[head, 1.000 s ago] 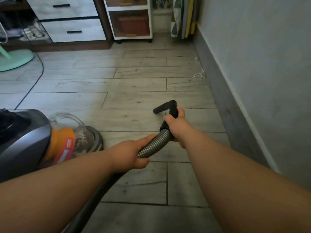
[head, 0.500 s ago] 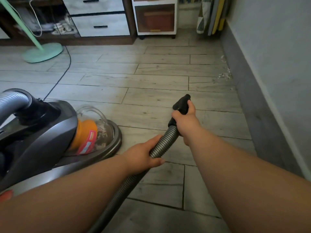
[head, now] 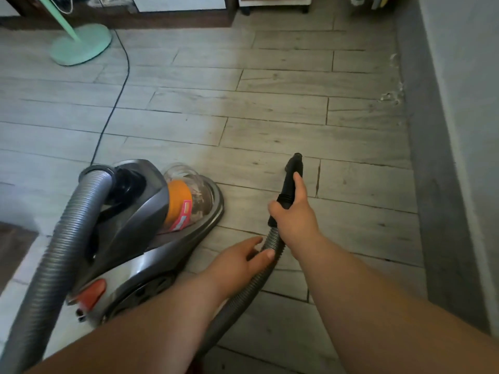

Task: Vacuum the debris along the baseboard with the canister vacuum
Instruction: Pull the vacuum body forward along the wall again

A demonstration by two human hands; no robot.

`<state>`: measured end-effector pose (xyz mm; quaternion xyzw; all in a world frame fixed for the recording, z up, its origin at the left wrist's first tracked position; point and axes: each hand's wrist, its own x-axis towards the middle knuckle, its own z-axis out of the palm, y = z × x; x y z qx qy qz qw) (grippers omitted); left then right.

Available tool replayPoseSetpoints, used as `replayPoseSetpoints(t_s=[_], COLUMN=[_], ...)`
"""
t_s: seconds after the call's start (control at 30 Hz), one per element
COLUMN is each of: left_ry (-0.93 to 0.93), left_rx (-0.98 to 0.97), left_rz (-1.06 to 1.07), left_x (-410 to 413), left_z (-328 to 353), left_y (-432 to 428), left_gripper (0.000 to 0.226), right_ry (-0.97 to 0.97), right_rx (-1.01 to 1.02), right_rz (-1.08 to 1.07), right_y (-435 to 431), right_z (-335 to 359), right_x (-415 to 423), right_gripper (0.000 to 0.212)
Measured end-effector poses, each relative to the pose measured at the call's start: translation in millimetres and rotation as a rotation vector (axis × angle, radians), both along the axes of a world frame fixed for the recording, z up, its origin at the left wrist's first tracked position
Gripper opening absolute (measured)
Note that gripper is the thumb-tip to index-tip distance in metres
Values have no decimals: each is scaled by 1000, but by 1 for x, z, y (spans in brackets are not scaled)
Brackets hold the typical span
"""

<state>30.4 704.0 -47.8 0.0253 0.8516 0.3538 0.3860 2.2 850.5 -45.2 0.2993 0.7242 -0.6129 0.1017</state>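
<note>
A grey canister vacuum (head: pixel 135 228) with an orange filter and clear dust cup stands on the floor at my left. Its ribbed grey hose (head: pixel 243 295) runs under my arms to a black handle (head: pixel 290 182). My right hand (head: pixel 293 220) grips that black handle, whose open tip points forward above the floor. My left hand (head: pixel 240 261) holds the hose just behind, fingers loosened around it. Pale debris (head: pixel 393 94) lies against the grey baseboard (head: pixel 432 184) at the far right, well ahead of the handle tip.
A mint-green fan base (head: pixel 81 44) stands far left, with a black cord (head: pixel 113 103) running across the floor to the vacuum. Cabinets (head: pixel 175 6) line the back wall. The right wall (head: pixel 472 103) runs alongside. Wood-look floor planks (head: pixel 270 109) lie between.
My view has swung down and left, so the whole vacuum body shows now. The black handle points more straight ahead, and my left hand's fingers have loosened on the hose.
</note>
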Motion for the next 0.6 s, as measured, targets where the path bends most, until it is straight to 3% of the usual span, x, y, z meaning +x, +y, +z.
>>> replayPoseSetpoints(t_s=[0.27, 0.47, 0.6], left_ry=[399, 819, 366], left_rx=[-326, -424, -731], left_rz=[-231, -173, -93], left_x=[-38, -79, -107], left_z=[100, 163, 171], left_y=[-71, -114, -133], left_gripper=[58, 43, 54], right_ry=[24, -12, -9], right_rx=[77, 161, 191], right_rz=[106, 198, 228], right_y=[-57, -100, -124], right_z=[88, 137, 157], right_x=[-23, -48, -68], right_gripper=[84, 84, 83])
